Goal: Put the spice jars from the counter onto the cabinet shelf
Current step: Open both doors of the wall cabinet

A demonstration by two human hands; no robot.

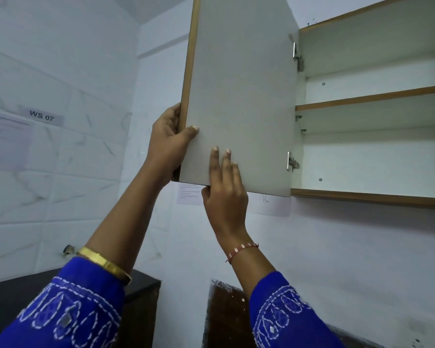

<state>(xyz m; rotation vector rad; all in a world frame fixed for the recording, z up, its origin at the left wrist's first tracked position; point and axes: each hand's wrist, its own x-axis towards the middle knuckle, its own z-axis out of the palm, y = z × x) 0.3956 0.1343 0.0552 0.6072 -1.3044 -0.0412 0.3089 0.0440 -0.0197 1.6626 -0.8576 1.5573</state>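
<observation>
Cabinet door (241, 96): swung wide on its hinges (292, 162), inner face toward the camera; held open, presumably to free the way to the shelves.
Left hand (170, 141): clamped on the door's free edge near its lower corner, thumb on the inner face, fingers wrapped behind; grips there likely for leverage far from the hinges.
Right hand (225, 192): fingers spread flat on the inner face at the bottom edge, thumb tucked under that edge; braces rather than grasps, holds nothing.
Cabinet shelf (372, 96): middle board bare, as is the floor below it; ready for loading.
Spice jars: none in view; possibly on the dark counter (141, 282) at the frame's bottom edge, mostly hidden by blue sleeves (81, 310).
Stage: access step only; no jar placed yet.
</observation>
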